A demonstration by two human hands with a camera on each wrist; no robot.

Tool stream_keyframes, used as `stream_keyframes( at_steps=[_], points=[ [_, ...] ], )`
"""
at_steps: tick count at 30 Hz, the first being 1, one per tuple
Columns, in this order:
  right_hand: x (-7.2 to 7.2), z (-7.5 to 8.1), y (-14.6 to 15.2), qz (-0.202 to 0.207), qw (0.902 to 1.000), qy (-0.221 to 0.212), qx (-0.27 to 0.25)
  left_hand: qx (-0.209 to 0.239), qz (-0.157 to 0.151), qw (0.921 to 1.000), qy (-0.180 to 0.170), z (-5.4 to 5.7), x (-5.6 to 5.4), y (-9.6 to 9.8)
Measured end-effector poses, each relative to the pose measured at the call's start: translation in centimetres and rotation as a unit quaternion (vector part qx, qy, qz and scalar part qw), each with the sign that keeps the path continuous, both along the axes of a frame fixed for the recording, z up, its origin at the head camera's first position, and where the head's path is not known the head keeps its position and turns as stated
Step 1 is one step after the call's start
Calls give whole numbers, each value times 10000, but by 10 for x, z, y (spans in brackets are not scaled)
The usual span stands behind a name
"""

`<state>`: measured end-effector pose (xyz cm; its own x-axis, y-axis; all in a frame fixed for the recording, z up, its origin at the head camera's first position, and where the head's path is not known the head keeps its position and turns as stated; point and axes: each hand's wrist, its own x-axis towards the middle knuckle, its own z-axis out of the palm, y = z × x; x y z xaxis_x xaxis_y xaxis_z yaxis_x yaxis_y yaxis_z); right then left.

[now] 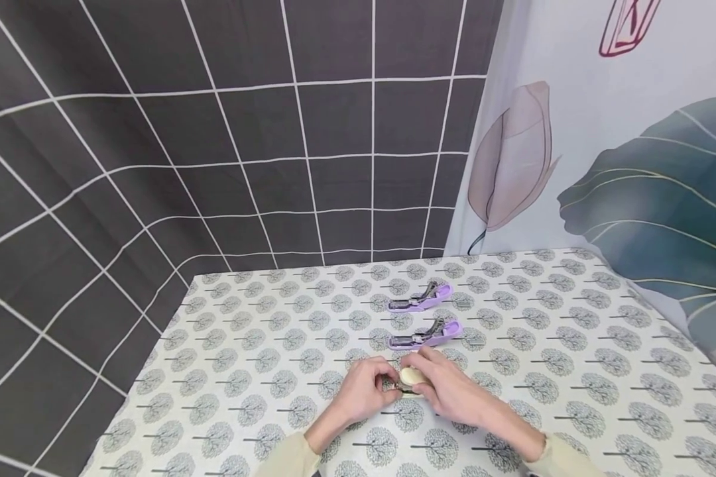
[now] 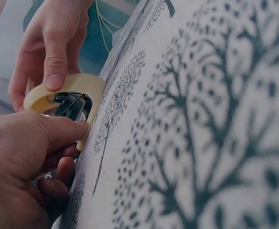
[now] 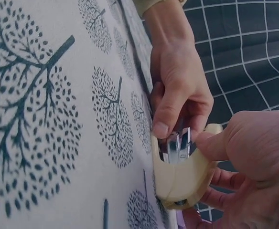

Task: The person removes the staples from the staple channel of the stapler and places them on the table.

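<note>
A cream stapler [image 1: 412,377] is held low over the table, between both hands. My right hand [image 1: 447,391] grips its rounded cream end, with the thumb on one edge in the right wrist view. At the other end, my left hand [image 1: 364,391] pinches the stapler beside its metal inner part [image 3: 180,143]. In the left wrist view the cream body [image 2: 94,86] stands opened around dark metal parts. My left fingertips partly hide that end. Beyond the hands lie two purple staplers [image 1: 451,328], opened out with their metal parts raised.
A white cloth [image 1: 244,377] printed with grey trees covers the table. The second purple stapler [image 1: 444,291] lies farther back. Behind the table hang a dark gridded curtain [image 1: 262,132] and a pale curtain [image 1: 513,53] with large leaves.
</note>
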<state>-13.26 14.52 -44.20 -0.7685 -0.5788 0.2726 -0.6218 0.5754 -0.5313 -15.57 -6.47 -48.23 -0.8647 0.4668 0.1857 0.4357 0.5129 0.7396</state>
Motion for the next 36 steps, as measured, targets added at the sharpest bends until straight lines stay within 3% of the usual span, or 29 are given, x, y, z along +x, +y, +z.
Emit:
stream_keyframes(
  at_steps=[10,18,27,36],
  points=[
    [3,-9,16,144,9963,391,-756,-88,-6,10000,14,-1,2,3],
    [3,-18,25,153,9869,279,-1583,-188,92,9997,95,0,2,2],
    [3,-26,33,61,9814,375,-1880,-193,143,9997,0,2,3,1],
    [3,-33,41,305,9709,44,-2376,-255,153,9995,-54,4,4,1]
  ],
)
